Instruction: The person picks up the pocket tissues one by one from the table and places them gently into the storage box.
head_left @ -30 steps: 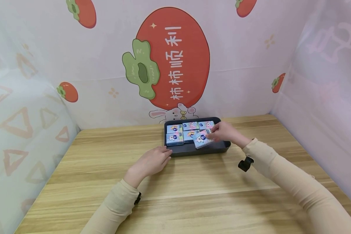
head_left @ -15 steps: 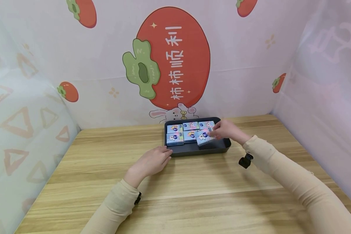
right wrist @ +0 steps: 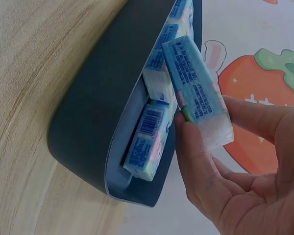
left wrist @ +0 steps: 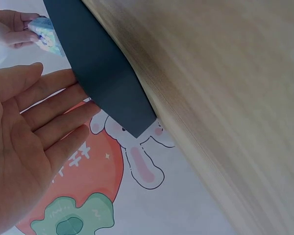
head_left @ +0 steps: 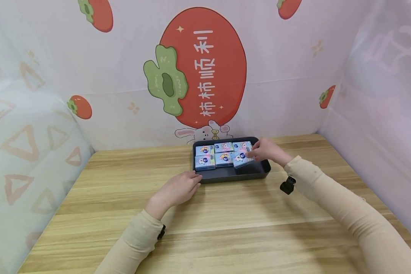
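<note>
My right hand [head_left: 268,150] pinches a small blue tissue pack [right wrist: 195,83] between thumb and fingers. In the right wrist view the pack hangs tilted above the dark grey tray [right wrist: 93,93]. Several like packs lie inside the tray in two rows, among them one with a barcode [right wrist: 149,129] at the tray's right end. My left hand [head_left: 178,186] touches the tray's front left corner. Its fingers are nearly straight against the tray's wall [left wrist: 95,63] in the left wrist view.
The tray stands on a wooden table [head_left: 205,228] near the back wall. Printed on the wall sheet is a large red persimmon [head_left: 212,68] with a rabbit under it. Pale patterned sheets hang at both sides.
My right hand has carried the tissue pack slightly right and back, toward the right part of the front row. The left hand has stayed at the tray's corner.
</note>
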`<state>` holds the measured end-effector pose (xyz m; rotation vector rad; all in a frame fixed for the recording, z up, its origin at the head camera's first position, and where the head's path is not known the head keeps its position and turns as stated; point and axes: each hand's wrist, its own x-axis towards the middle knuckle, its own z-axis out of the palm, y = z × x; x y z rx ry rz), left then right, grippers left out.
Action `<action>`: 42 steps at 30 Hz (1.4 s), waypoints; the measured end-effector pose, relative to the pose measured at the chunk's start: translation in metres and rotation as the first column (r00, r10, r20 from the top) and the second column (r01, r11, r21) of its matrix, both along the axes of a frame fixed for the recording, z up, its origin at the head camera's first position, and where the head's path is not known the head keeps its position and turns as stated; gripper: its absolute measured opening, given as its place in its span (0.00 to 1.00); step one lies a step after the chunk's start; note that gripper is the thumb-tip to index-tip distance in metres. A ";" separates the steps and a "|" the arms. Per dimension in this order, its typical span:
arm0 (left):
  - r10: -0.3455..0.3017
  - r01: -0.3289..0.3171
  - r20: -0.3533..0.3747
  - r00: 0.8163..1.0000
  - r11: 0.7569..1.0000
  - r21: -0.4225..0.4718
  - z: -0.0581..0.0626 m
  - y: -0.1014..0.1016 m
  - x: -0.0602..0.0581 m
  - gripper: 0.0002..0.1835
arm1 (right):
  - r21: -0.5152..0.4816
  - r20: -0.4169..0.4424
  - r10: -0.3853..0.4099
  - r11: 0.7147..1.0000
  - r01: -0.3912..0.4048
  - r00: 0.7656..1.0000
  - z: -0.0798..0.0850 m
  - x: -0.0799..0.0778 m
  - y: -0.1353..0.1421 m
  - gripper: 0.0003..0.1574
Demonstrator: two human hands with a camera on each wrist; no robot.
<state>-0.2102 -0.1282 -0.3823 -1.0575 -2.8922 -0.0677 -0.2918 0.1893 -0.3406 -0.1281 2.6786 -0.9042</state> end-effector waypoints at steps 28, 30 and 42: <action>0.004 -0.005 0.019 1.000 1.000 0.004 0.003 0.001 0.000 0.18 | 0.026 0.039 -0.073 0.997 0.072 0.997 -0.010 -0.014 0.010 0.25; 0.003 -0.003 0.018 1.000 1.000 0.004 0.003 0.001 0.000 0.18 | 0.027 0.039 -0.071 0.997 0.070 0.997 -0.010 -0.015 0.010 0.25; 0.005 -0.005 0.015 1.000 1.000 0.002 0.001 0.001 0.000 0.18 | -0.012 0.047 -0.092 0.996 0.093 0.995 -0.017 -0.021 0.008 0.23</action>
